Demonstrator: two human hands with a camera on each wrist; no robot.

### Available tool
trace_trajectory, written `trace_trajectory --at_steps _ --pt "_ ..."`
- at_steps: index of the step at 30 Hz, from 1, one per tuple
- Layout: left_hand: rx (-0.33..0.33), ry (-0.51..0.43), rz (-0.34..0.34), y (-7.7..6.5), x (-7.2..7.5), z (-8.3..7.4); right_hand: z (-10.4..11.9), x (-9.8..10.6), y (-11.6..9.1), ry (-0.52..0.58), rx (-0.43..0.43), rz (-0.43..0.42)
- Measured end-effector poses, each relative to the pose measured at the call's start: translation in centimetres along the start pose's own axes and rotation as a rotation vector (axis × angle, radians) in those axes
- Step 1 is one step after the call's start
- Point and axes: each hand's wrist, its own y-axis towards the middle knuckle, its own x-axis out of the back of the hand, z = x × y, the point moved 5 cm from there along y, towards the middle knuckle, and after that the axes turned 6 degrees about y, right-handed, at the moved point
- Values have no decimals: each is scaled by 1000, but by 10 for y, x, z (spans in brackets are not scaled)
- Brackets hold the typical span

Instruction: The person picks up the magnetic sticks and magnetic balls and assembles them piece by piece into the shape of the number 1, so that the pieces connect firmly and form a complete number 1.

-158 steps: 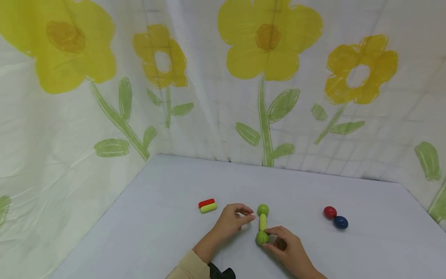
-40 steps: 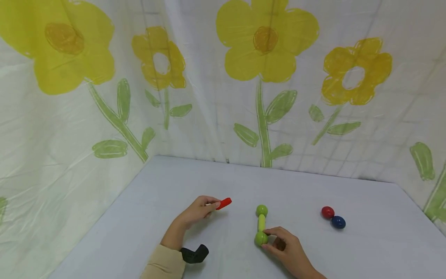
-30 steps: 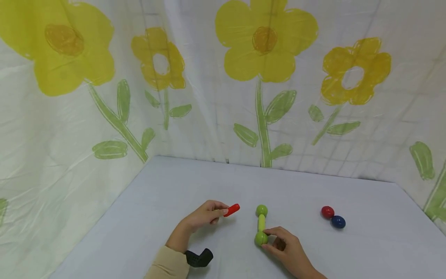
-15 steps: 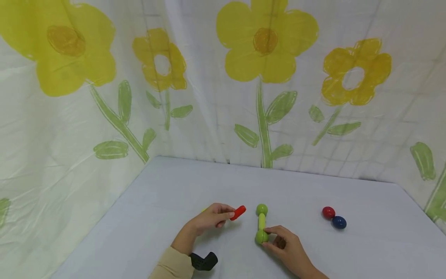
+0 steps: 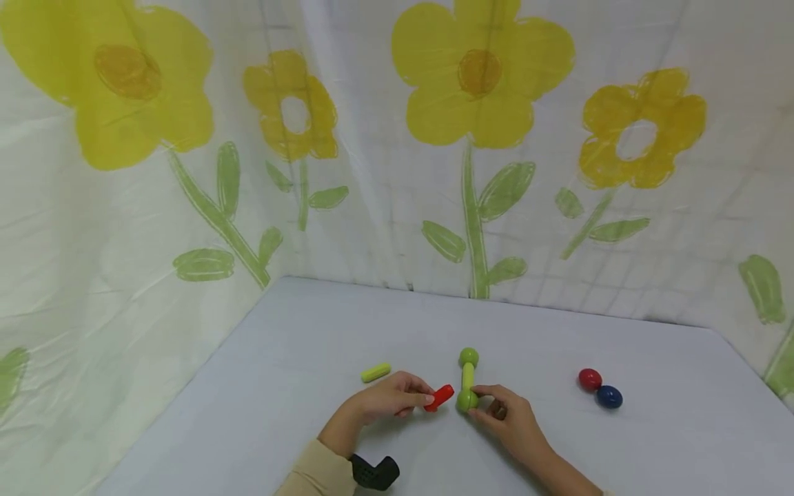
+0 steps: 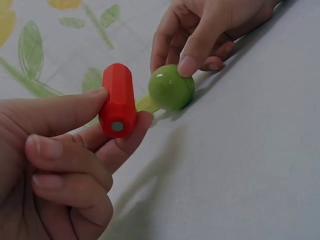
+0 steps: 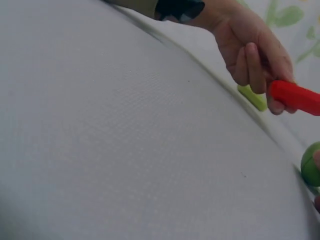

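Note:
A red magnetic rod (image 5: 439, 397) is pinched between the thumb and fingers of my left hand (image 5: 391, 398). Its near end shows a grey metal disc in the left wrist view, where the red rod (image 6: 119, 97) is tilted upward. Just right of it, a yellow-green rod (image 5: 468, 376) joins a far green ball (image 5: 469, 357) to a near green ball (image 5: 466, 401). My right hand (image 5: 511, 420) pinches the near ball from the right. A small gap separates the red rod from that ball. Only part of the near green ball (image 7: 311, 167) enters the right wrist view.
A loose yellow-green rod (image 5: 375, 373) lies behind my left hand. To the right, a red ball (image 5: 590, 379) and a dark blue ball (image 5: 609, 397) lie together on the white table (image 5: 298, 344). A flowered curtain (image 5: 372, 172) hangs behind the table's far edge.
My left hand has picked up the red rod from beside the loose yellow-green rod and carried it right, close to the near ball. My right hand and the joined piece have shifted slightly away from me.

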Motion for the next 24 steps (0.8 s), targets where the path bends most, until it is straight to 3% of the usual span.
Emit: trace_trajectory --at_steps 4,9,24 --pt "29 11 36 -1 -6 -1 -2 0 6 -1 1 -20" --pt "71 38 29 -1 -10 -1 -4 0 8 18 -13 -32" --pt "100 71 -93 5 -23 -3 -5 0 8 21 7 -7"
